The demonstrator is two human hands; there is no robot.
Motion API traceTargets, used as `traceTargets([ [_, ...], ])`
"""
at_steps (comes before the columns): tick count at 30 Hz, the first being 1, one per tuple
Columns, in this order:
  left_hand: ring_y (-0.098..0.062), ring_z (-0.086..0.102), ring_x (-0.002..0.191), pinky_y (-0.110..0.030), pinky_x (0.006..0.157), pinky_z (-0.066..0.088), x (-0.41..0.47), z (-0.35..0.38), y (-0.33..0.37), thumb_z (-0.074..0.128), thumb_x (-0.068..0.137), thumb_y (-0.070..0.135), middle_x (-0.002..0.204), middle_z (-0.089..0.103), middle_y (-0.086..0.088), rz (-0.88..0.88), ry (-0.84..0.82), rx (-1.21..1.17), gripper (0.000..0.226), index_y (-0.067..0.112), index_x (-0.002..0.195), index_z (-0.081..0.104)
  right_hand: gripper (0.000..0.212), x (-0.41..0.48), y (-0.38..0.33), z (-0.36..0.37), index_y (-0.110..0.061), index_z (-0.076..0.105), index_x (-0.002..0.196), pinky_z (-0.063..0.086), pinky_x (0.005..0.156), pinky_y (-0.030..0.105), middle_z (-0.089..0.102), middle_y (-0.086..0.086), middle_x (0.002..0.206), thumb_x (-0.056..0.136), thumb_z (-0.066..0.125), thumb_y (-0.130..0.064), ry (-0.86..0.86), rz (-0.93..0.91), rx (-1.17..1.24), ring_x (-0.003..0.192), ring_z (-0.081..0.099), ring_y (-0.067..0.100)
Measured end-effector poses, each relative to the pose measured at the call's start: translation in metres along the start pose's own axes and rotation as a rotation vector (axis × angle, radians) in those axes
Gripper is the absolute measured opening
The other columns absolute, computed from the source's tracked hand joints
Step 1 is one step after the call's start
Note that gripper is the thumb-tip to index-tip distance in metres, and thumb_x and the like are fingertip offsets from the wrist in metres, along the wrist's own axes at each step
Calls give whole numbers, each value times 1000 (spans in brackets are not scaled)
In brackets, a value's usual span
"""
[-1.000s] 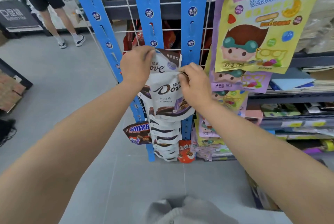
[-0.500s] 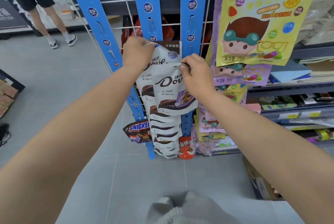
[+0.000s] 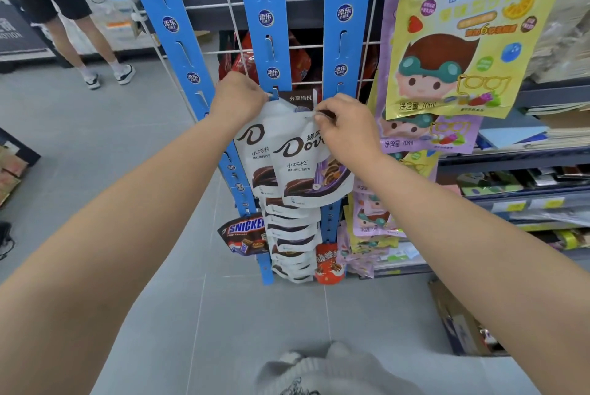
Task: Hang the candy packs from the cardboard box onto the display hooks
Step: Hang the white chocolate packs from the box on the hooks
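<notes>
A white Dove candy pack (image 3: 311, 168) hangs in front of a column of several more Dove packs (image 3: 293, 235) on the middle blue hanging strip (image 3: 268, 11). My right hand (image 3: 346, 131) pinches the front pack's top right corner. My left hand (image 3: 238, 101) grips the top left edge of the white pack behind it, at a hook slot on that strip. The cardboard box (image 3: 459, 321) stands on the floor at the lower right, partly hidden by my right forearm.
Two more blue strips (image 3: 172, 27) (image 3: 346, 11) flank the middle one on a white wire grid. A Snickers bag (image 3: 244, 235) and a red pack (image 3: 329, 263) hang low. Yellow and purple toy-candy bags (image 3: 472, 34) hang right of shelves. A person's legs (image 3: 92, 40) stand far left.
Both hands have stayed on the pack tops at the strip. The front Dove pack has shifted slightly right and down relative to the pack behind. The view has tilted a little.
</notes>
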State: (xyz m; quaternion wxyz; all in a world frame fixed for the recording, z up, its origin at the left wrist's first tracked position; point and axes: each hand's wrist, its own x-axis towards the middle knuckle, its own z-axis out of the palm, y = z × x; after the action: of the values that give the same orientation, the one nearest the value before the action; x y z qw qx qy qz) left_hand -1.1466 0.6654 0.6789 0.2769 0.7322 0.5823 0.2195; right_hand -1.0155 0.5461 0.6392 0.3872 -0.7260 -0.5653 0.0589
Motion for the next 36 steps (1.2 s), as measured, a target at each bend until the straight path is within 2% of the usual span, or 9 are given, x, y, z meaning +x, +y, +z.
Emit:
traceTargets([
  [6, -20, 57, 87, -33, 76, 49, -5, -12, -16, 60, 89, 23, 99, 68, -4, 125, -32, 299, 19, 11, 99, 72, 21, 5, -14, -2, -20, 70, 105, 48, 83, 34, 67, -1, 103, 90, 56, -27, 14, 38, -42, 98, 59, 18],
  [9, -25, 63, 86, -35, 74, 51, -8, -21, -13, 58, 88, 28, 93, 69, -6, 156, 67, 400, 21, 12, 93, 71, 21, 7, -21, -4, -23, 70, 106, 47, 81, 29, 68, -3, 106, 90, 57, -28, 30, 37, -54, 100, 59, 16],
  [12, -24, 64, 78, -32, 67, 50, -17, -29, -5, 53, 91, 37, 85, 70, -7, 339, 198, 328, 33, 11, 89, 72, 21, 11, -28, -7, -23, 71, 103, 44, 79, 26, 69, -5, 106, 89, 57, -27, 62, 48, -46, 100, 60, 14],
  [15, -9, 60, 91, -25, 84, 47, -29, -33, 9, 58, 89, 37, 104, 69, 1, 523, 7, 120, 32, 15, 110, 69, 19, 20, -40, -11, -22, 74, 98, 50, 79, 29, 72, -5, 99, 86, 60, -25, 97, 55, -11, 94, 64, 15],
  [17, -12, 58, 108, -26, 94, 43, -31, -29, 14, 59, 89, 32, 118, 65, 0, 595, -91, 212, 37, 16, 123, 61, 18, 27, -50, -14, -22, 75, 97, 53, 81, 33, 73, -3, 97, 83, 63, -23, 105, 54, 33, 93, 65, 15],
  [21, -21, 58, 111, -40, 91, 48, -23, -27, 14, 52, 92, 29, 114, 67, -2, 602, 34, 270, 28, 20, 116, 63, 16, 40, -64, -19, -19, 76, 94, 53, 83, 31, 73, -5, 94, 81, 67, -23, 116, 46, 127, 89, 64, 10],
  [25, -21, 60, 102, -34, 84, 48, -24, -29, 10, 50, 94, 27, 107, 68, -3, 602, 85, 243, 25, 16, 111, 65, 14, 46, -59, -22, -20, 74, 91, 49, 78, 24, 69, -8, 90, 80, 69, -26, 119, 40, 113, 85, 58, 4],
  [29, -19, 61, 102, -27, 83, 45, -23, -28, 0, 49, 95, 24, 109, 68, -4, 559, 117, 142, 26, 13, 113, 64, 16, 45, -44, -25, -20, 72, 95, 48, 80, 28, 69, -5, 97, 81, 67, -24, 142, 104, 101, 93, 58, 9],
  [36, -19, 63, 95, -38, 86, 51, -19, -21, 6, 56, 90, 26, 103, 69, -2, 495, 293, -64, 22, 17, 108, 63, 16, 51, -45, -22, -18, 72, 97, 49, 78, 30, 69, -4, 94, 86, 61, -24, 228, 112, 168, 87, 57, 9],
])
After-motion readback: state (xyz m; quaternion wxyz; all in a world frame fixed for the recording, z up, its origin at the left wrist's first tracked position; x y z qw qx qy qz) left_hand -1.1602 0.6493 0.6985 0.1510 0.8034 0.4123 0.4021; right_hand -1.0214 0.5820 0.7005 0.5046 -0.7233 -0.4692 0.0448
